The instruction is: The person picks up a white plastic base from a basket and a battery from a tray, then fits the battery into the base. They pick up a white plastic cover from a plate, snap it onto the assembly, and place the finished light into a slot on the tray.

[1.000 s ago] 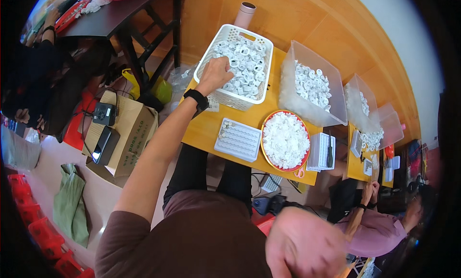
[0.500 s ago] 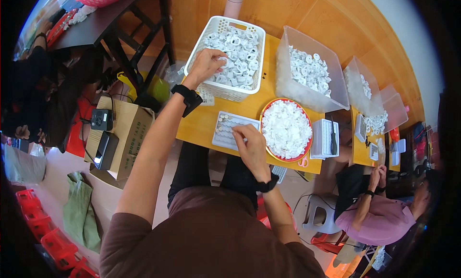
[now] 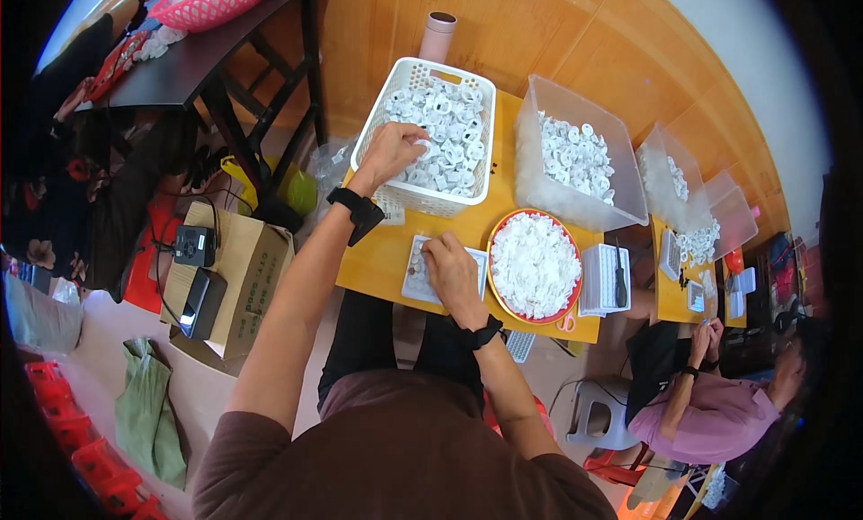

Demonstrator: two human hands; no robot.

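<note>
My left hand [image 3: 393,151] is inside the left part of a white perforated basket [image 3: 490,151], thumb and fingers closed on a small white plastic part among many like it. Over a pale tray [image 3: 415,286] with rows of round hollows, my right hand [image 3: 454,273] points its bent fingers down at the surface. Those fingers look pinched together, but whatever is between them is too small to name. Small round pieces sit in some hollows at the tray's left side. Beside the right hand stands a round red-rimmed tray [image 3: 537,266] heaped with small white pieces.
A clear bin [image 3: 584,201] of white parts stands right of the basket. A screwdriver [image 3: 620,282] lies on stacked pale trays [image 3: 593,291], with pink scissors [image 3: 566,321] nearby. Behind the basket is a pink flask [image 3: 437,36]. A co-worker [image 3: 706,412] sits at the right.
My right hand has moved left and further over the tray, its fingers now lower and more closed. My left hand stays in the basket. The whole view has shifted slightly.
</note>
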